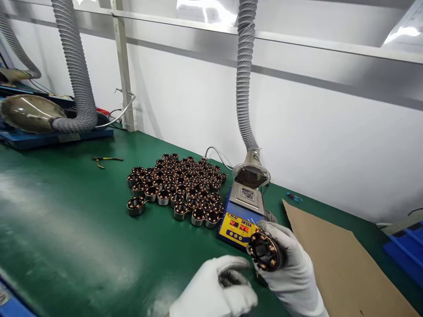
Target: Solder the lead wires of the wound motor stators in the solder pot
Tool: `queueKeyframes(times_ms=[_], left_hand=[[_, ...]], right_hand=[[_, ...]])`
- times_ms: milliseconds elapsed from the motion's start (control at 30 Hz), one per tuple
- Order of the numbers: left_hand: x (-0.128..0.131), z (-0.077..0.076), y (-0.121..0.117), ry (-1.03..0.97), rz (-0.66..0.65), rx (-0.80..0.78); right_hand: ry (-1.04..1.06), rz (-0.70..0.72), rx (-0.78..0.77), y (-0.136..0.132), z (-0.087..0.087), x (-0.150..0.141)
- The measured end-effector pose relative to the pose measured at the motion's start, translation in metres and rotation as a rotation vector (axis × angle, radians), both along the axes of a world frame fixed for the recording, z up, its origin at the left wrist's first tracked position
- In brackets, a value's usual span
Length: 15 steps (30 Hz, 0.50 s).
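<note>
My right hand (pixel 291 264), in a white glove, is closed around a round motor stator (pixel 265 252) with copper windings, held up just in front of a blue and yellow solder pot (pixel 243 211). My left hand (pixel 214 288), also gloved, is curled next to it at the bottom of the view, its fingers bent; what they hold, if anything, is hidden. A cluster of several similar stators (pixel 180 187) lies on the green table mat (pixel 66 220) to the left of the pot.
A grey fume hose (pixel 245 88) hangs down to a round intake above the pot. A second hose with a hood (pixel 29 112) lies at the far left. A cardboard sheet (pixel 340 259) lies to the right. Yellow-handled cutters (pixel 104 160) rest on the mat. Blue trays (pixel 408 246) sit far right.
</note>
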<state>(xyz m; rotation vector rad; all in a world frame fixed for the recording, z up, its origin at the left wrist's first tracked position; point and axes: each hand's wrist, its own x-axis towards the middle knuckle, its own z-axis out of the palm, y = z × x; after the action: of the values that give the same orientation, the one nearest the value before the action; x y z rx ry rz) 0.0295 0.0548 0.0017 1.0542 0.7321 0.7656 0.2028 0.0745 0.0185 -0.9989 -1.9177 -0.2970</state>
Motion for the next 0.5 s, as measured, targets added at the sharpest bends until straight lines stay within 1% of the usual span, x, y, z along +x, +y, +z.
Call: queueKeyframes(times_ms=[67, 133, 200, 267, 333, 400, 433, 467, 500], left_hand=[[0.006, 0.014, 0.004, -0.023, -0.015, 0.051], [0.009, 0.024, 0.005, -0.007, -0.010, 0.076], [0.011, 0.028, 0.007, 0.037, -0.010, 0.084], [0.013, 0.025, 0.008, 0.057, 0.022, 0.092], [0.014, 0.018, 0.010, 0.057, 0.084, 0.078], [0.013, 0.009, 0.010, 0.060, 0.130, 0.069], [0.011, 0.005, 0.010, 0.075, 0.137, 0.097], [0.009, 0.001, 0.011, 0.115, 0.139, 0.168], [0.006, -0.003, 0.011, 0.185, 0.144, 0.278]], right_hand=[[-0.020, -0.045, -0.011, -0.003, 0.002, -0.003], [-0.019, -0.078, -0.025, -0.005, 0.001, -0.005], [-0.003, -0.097, -0.082, -0.007, -0.002, -0.006], [0.035, -0.086, -0.184, -0.011, -0.005, -0.007], [0.110, -0.029, -0.358, -0.014, -0.004, -0.006], [0.234, 0.051, -0.641, -0.015, 0.001, -0.006], [0.312, 0.080, -0.809, -0.015, 0.005, -0.007], [0.386, 0.096, -0.972, -0.015, 0.009, -0.008], [0.443, 0.103, -1.110, -0.013, 0.013, -0.010]])
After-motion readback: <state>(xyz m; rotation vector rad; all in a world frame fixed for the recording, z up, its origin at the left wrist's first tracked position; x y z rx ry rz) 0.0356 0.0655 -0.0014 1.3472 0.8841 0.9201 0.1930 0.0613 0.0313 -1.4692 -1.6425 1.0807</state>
